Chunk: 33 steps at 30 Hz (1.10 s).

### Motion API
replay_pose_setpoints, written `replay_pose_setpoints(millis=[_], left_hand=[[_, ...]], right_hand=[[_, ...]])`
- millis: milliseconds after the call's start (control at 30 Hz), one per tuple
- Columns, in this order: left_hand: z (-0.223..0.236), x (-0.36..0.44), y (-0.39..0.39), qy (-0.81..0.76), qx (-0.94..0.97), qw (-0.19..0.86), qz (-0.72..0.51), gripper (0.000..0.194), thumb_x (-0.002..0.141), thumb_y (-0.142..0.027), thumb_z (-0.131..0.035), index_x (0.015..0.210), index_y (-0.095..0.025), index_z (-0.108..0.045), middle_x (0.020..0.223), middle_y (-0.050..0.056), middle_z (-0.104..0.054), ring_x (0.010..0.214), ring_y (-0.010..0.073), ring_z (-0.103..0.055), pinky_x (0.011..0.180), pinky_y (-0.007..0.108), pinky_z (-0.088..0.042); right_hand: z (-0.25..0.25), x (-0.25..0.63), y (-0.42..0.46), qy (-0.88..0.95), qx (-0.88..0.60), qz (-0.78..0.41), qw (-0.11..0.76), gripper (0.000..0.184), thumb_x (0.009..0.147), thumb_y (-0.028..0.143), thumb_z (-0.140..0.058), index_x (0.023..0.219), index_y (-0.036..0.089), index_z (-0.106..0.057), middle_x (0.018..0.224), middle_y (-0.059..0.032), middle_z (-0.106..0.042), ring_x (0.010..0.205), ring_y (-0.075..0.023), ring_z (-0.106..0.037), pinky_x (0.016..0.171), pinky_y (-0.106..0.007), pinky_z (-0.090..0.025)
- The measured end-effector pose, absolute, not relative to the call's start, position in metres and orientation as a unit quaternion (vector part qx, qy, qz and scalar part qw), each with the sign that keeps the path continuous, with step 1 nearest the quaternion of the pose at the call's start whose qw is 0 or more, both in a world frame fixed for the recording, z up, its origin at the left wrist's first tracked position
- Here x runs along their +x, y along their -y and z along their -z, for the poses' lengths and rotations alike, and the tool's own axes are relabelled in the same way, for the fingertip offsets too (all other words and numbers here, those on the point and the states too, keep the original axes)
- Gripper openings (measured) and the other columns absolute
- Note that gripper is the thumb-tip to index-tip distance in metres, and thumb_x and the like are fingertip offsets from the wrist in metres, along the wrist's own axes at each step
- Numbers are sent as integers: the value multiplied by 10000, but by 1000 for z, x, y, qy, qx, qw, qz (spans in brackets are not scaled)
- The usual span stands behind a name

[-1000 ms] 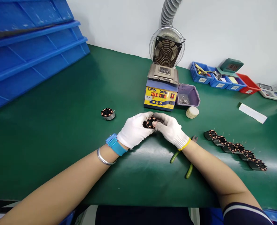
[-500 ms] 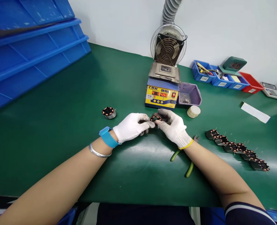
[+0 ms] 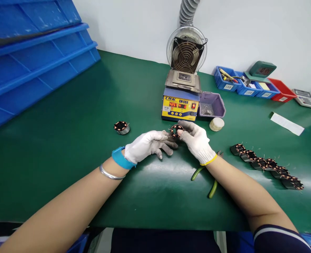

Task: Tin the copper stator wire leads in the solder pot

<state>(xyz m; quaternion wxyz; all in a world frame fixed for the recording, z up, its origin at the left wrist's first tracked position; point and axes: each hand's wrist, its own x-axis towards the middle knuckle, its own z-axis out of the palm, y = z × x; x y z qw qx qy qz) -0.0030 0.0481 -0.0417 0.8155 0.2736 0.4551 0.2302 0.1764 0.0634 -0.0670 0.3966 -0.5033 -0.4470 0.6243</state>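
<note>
Pinching: white-gloved right hand (image 3: 196, 140) grips round black-and-copper coil ring (image 3: 172, 132) between thumb and fingers.
White-gloved left hand (image 3: 148, 144): lower fingers spread, thumb's hold unclear.
Ring: near yellow-and-blue boxy machine (image 3: 180, 113).

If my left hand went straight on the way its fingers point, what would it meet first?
Your left hand would probably meet the right hand, which holds the copper-wound ring; depth is hard to judge.

Electronics workshop — solder pot (image 3: 180, 110), exhaust fan (image 3: 186, 56), blue crates (image 3: 39, 66)
</note>
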Motion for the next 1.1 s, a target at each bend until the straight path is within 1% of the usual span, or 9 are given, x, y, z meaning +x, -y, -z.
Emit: replay_pose_setpoints(millis=[100, 167, 300, 433, 600, 733, 833, 967, 1100], left_hand=[[31, -8, -49, -449, 239, 824, -251, 443, 744, -557, -542, 771, -123, -629, 740, 141, -676, 591, 219, -636, 420, 260, -422], [23, -14, -52, -455, 226, 794, -334, 527, 758, -662, -469, 643, -157, -571, 589, 82, -602, 498, 175, -565, 407, 261, -390], [26, -12, -51, -524, 289, 672, -436, 666, 677, -833, -418, 654, -177, -527, 564, 29, -561, 461, 135, -510, 377, 232, -334], [39, 9, -38, -581, 456, 598, -313, 479, 762, -630, -575, 736, -153, -556, 605, 11, -589, 470, 97, -513, 405, 201, -365], [22, 7, -31, -548, 474, 601, -338, 273, 798, -395, -583, 658, -169, -522, 549, -11, -551, 434, 84, -463, 402, 205, -359], [22, -9, -37, -585, 477, 479, -448, 282, 837, -428, -504, 690, -188, -503, 596, -3, -552, 467, 100, -471, 418, 223, -351], [34, -6, -38, -600, 570, 412, -382, 276, 821, -452, -544, 777, -181, -569, 668, 7, -589, 570, 119, -517, 522, 241, -398], [37, 6, -33, -606, 612, 384, -331, 258, 834, -332, -540, 624, -182, -537, 572, -10, -534, 555, 113, -475, 544, 246, -386], [31, 2, -33, -629, 479, 368, -489, 182, 826, -302, -503, 675, -202, -523, 560, -32, -514, 476, 100, -463, 432, 227, -349]], right_hand=[[69, 176, -63, 477, -509, -589, 408, 453, 668, 340, -707, 1072, 158, -611, 977, -72, -703, 828, -194, -668, 727, -333, -578], [70, 175, -62, 494, -514, -565, 415, 444, 665, 328, -706, 1066, 162, -616, 986, -69, -702, 825, -192, -669, 734, -332, -580], [70, 173, -59, 511, -521, -544, 414, 431, 679, 323, -698, 1073, 168, -619, 982, -63, -701, 805, -187, -673, 722, -326, -588], [70, 174, -56, 543, -502, -529, 417, 444, 710, 311, -688, 1122, 165, -607, 1043, -74, -691, 861, -192, -677, 742, -318, -592], [69, 177, -58, 568, -535, -482, 400, 420, 708, 311, -703, 1101, 184, -628, 1055, -70, -689, 901, -199, -678, 817, -332, -582], [65, 176, -58, 560, -547, -482, 393, 437, 708, 351, -718, 1112, 209, -628, 1052, -56, -691, 904, -201, -681, 823, -336, -584], [61, 175, -55, 568, -545, -480, 388, 420, 708, 325, -716, 1102, 207, -631, 1034, -53, -697, 897, -200, -683, 821, -335, -584], [60, 175, -54, 580, -535, -479, 384, 409, 709, 319, -715, 1092, 198, -639, 1021, -55, -699, 897, -197, -682, 819, -327, -581], [60, 176, -58, 553, -547, -494, 389, 438, 699, 352, -728, 1098, 195, -641, 1006, -58, -702, 877, -202, -685, 810, -342, -585]])
